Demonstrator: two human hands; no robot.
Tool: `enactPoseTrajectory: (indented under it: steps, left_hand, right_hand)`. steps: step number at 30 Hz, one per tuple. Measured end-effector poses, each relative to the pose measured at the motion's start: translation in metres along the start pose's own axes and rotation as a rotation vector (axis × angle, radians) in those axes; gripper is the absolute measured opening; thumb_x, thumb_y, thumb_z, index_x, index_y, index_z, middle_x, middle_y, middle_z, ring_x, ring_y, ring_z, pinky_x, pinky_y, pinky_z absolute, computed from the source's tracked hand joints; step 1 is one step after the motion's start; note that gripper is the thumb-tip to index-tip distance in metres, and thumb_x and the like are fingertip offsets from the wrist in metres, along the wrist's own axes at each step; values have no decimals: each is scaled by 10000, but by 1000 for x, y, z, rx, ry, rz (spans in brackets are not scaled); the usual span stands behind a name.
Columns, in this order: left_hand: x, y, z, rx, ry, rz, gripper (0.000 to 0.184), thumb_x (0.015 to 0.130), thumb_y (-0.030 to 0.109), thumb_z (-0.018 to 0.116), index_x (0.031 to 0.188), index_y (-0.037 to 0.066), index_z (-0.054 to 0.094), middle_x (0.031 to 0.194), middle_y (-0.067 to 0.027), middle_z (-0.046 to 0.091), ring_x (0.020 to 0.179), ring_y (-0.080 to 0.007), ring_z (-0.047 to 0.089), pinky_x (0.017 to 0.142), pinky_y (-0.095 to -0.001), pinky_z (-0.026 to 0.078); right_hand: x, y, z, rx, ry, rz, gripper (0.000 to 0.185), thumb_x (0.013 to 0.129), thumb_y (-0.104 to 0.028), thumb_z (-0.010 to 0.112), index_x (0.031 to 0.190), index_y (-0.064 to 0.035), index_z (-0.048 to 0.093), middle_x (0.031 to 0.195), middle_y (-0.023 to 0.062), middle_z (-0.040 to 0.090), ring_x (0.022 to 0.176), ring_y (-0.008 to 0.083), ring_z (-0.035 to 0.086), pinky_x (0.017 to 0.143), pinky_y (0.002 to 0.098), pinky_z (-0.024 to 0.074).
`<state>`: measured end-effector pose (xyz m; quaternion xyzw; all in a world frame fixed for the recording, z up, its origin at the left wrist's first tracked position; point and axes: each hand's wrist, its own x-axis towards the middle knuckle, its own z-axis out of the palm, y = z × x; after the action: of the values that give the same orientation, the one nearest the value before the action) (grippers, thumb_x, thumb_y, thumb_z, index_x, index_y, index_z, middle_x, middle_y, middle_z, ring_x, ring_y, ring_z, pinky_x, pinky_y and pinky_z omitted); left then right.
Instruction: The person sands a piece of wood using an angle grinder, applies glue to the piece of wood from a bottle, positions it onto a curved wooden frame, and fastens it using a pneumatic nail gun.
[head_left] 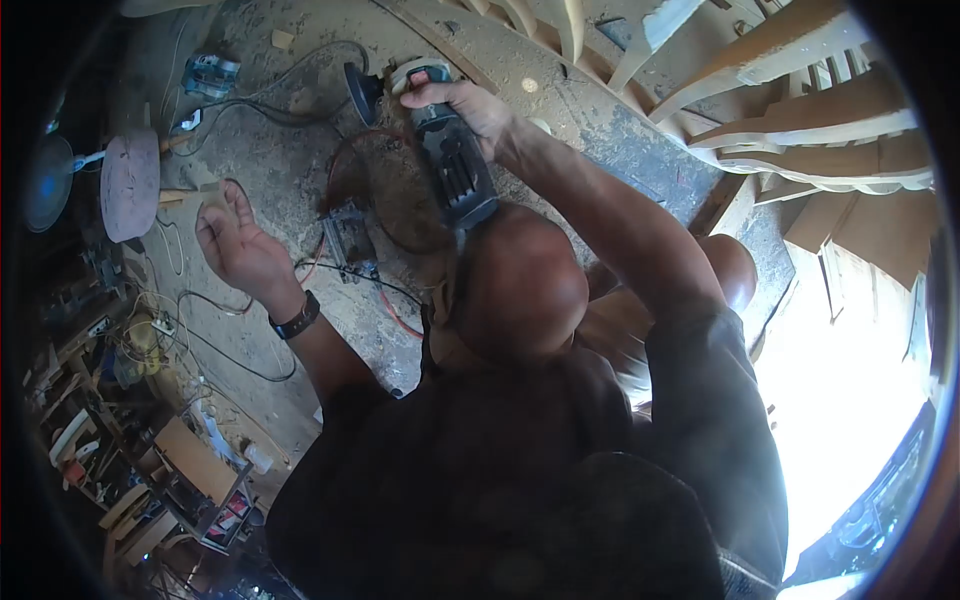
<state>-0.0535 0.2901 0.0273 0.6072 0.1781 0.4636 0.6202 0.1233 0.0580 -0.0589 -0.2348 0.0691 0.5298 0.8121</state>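
The right hand (pixel 470 112) is clamped around a grinder (pixel 455 160), its disc (pixel 363 94) facing left, beside the knee (pixel 525 285). The left hand (pixel 242 245) has curled fingers; whether they grip anything is unclear.

Lighting's super lopsided here: harsh daylight blasts in at the lower right and blows out to pure white, with bluish fringing near the rim. The dusty grey concrete floor (pixel 300 150) gets dimmer, cooler light, while the dark short-sleeved shirt (pixel 500 480) mostly sinks into shadow, a pale haze over its right sleeve. Heavy fisheye distortion stretches the pale curved wooden pieces (pixel 790 50) at upper right, and the corners go black. The black-and-grey power tool (pixel 458 165) reads okay, but fine detail's soft and the lower-left clutter's murky.
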Motion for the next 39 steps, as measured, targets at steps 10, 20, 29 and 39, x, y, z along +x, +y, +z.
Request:
enactPoseTrajectory:
  steps: [10, 20, 29, 39]
  left_hand:
    - [-28, -121, -47, -672, -462, -505, 230, 890, 154, 530, 975, 3, 681, 978, -158, 695, 867, -212, 636, 757, -323, 462]
    - [-186, -328, 79, 612, -1007, -80, 612, 794, 407, 873, 1201, 5, 655, 966, -95, 697, 851, -236, 676, 812, -411, 555]
    - [-240, -403, 84, 436, -949, -49, 524, 764, 273, 912, 1131, 6, 649, 992, -86, 726, 881, -212, 681, 811, -395, 548]
    - [-166, -216, -34, 485, -454, -586, 533, 794, 160, 888, 1229, 38, 606, 1037, -39, 684, 897, -155, 670, 793, -335, 566]
  right_hand:
    - [12, -40, -16, -180, -121, -29, 441, 958, -303, 718, 1219, 30, 591, 952, 141, 683, 840, 296, 729, 753, 448, 644]
    - [26, -52, -10, -218, -213, -135, 470, 968, -333, 706, 1238, 32, 585, 977, 174, 690, 830, 306, 734, 748, 426, 648]
    - [25, -36, -14, -47, -99, -70, 461, 964, -351, 706, 1177, 41, 589, 935, 193, 682, 720, 361, 725, 675, 449, 643]
    - [15, 32, -108, 235, 12, -236, 411, 985, -363, 653, 1194, -13, 600, 966, 180, 701, 735, 347, 720, 687, 465, 636]
